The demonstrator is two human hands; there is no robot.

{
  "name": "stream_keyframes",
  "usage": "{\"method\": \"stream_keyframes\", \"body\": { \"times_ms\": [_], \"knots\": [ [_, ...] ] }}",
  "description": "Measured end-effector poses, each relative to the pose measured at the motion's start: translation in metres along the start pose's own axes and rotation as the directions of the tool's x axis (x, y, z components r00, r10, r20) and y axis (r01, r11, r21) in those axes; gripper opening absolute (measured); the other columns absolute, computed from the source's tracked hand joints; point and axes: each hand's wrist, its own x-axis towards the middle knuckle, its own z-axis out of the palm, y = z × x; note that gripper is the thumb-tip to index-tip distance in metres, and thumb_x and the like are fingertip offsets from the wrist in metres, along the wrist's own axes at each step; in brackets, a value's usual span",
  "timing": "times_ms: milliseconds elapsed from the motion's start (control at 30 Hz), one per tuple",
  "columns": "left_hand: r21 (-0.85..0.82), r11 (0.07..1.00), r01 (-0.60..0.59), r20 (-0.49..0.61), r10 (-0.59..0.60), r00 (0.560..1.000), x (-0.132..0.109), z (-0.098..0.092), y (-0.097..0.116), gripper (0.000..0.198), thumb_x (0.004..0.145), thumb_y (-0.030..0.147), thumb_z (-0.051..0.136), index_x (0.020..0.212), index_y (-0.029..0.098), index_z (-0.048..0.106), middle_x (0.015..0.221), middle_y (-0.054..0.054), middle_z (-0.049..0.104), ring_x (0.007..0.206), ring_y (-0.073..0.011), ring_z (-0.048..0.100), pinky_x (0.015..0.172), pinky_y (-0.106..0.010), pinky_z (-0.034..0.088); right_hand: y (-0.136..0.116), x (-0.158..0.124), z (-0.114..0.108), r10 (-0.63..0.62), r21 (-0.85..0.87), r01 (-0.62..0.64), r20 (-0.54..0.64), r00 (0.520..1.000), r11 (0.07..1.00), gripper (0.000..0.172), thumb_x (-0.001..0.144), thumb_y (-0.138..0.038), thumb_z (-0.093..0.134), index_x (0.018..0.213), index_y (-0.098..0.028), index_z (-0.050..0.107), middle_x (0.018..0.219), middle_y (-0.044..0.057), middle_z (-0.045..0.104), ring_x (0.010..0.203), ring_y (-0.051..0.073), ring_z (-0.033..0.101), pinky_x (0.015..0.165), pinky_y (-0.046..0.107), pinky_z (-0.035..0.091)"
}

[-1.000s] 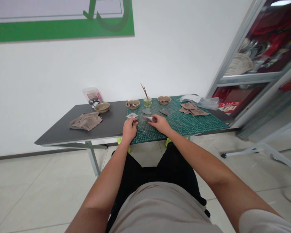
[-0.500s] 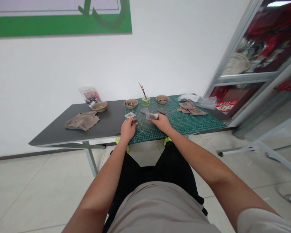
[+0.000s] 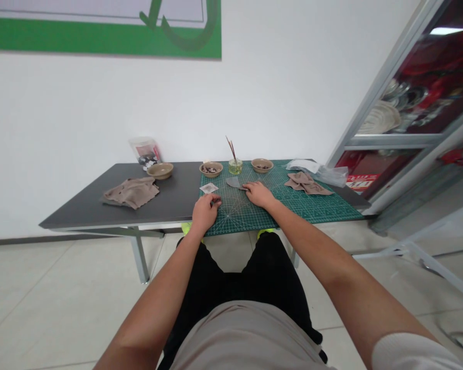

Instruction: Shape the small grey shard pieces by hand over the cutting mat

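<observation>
My right hand (image 3: 257,194) lies palm down on the green cutting mat (image 3: 312,208), with its fingertips touching a flat grey piece (image 3: 234,183). It holds nothing I can see. My left hand (image 3: 205,213) rests curled at the mat's left edge, and its fingers hide whatever may be under them. Just above it lies a small white square packet (image 3: 209,188). Two small tan bowls (image 3: 211,169) with dark bits in them and a glass jar of yellowish liquid (image 3: 235,166) holding thin brushes stand along the mat's far edge.
A third tan bowl (image 3: 160,170), a crumpled taupe cloth (image 3: 131,192) and a clear bag (image 3: 145,152) sit on the dark grey tabletop (image 3: 173,198). Another taupe cloth (image 3: 307,184) and plastic wrap (image 3: 316,172) lie at far right. A glass-fronted cabinet (image 3: 401,113) stands right.
The pale folded piece held in my right hand earlier is no longer visible, and that hand now lies flatter on the mat. My left hand has barely moved. The view has shifted slightly.
</observation>
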Motion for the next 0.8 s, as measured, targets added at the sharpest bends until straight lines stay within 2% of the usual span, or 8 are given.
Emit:
{"method": "stream_keyframes", "body": {
  "times_ms": [133, 267, 533, 667, 800],
  "knots": [
    [0.019, 0.999, 0.034, 0.030, -0.035, 0.999, -0.001, 0.000, 0.001, 0.017, 0.086, 0.021, 0.058, 0.099, 0.021, 0.068, 0.101, -0.006, 0.069, 0.093, -0.0224, 0.061, 0.086, -0.036, 0.046, -0.001, -0.003, 0.001, -0.016, -0.021, 0.016, 0.002, 1.000, 1.000, 0.056, 0.096, -0.042, 0.043, 0.137, -0.006, 0.055, 0.143, 0.019, 0.052, 0.134, 0.029, 0.045, 0.112, 0.039, 0.030],
    [0.029, 0.998, 0.047, 0.045, -0.048, 0.998, -0.002, -0.001, 0.002, 0.016, 0.086, 0.022, 0.059, 0.100, 0.022, 0.068, 0.104, -0.006, 0.069, 0.099, -0.0232, 0.060, 0.089, -0.037, 0.045, -0.001, -0.004, 0.003, 0.007, -0.051, -0.007, 0.000, 1.000, 0.999, 0.054, 0.101, -0.038, 0.031, 0.140, -0.008, 0.052, 0.144, 0.017, 0.051, 0.132, 0.028, 0.046, 0.110, 0.040, 0.032],
    [0.077, 0.995, 0.067, 0.069, -0.072, 0.995, -0.006, -0.004, 0.009, 0.015, 0.087, 0.024, 0.060, 0.101, 0.022, 0.066, 0.105, -0.005, 0.069, 0.101, -0.0248, 0.060, 0.089, -0.038, 0.044, -0.010, -0.007, -0.001, 0.051, -0.073, -0.055, -0.058, 0.997, 0.996, 0.057, 0.096, -0.051, 0.041, 0.141, -0.017, 0.052, 0.148, 0.013, 0.047, 0.126, 0.035, 0.046, 0.101, 0.049, 0.038],
    [0.060, 0.995, 0.075, 0.082, -0.080, 0.993, -0.006, -0.005, 0.009, 0.015, 0.087, 0.024, 0.061, 0.101, 0.022, 0.066, 0.105, -0.005, 0.069, 0.102, -0.0237, 0.060, 0.090, -0.037, 0.044, -0.013, -0.010, -0.006, 0.008, -0.027, -0.011, -0.116, 0.993, 1.000, 0.062, 0.091, -0.051, 0.051, 0.142, -0.017, 0.050, 0.149, 0.013, 0.046, 0.128, 0.033, 0.044, 0.103, 0.049, 0.036],
    [0.050, 0.993, 0.107, 0.092, -0.111, 0.990, -0.004, -0.006, 0.010, 0.014, 0.087, 0.025, 0.061, 0.100, 0.021, 0.065, 0.104, -0.005, 0.070, 0.102, -0.0226, 0.061, 0.091, -0.037, 0.044, -0.025, -0.009, -0.011, -0.068, 0.006, 0.069, -0.100, 0.993, 0.998, 0.059, 0.092, -0.050, 0.050, 0.143, -0.020, 0.048, 0.147, 0.011, 0.048, 0.128, 0.030, 0.044, 0.104, 0.046, 0.035]
  ]
}}
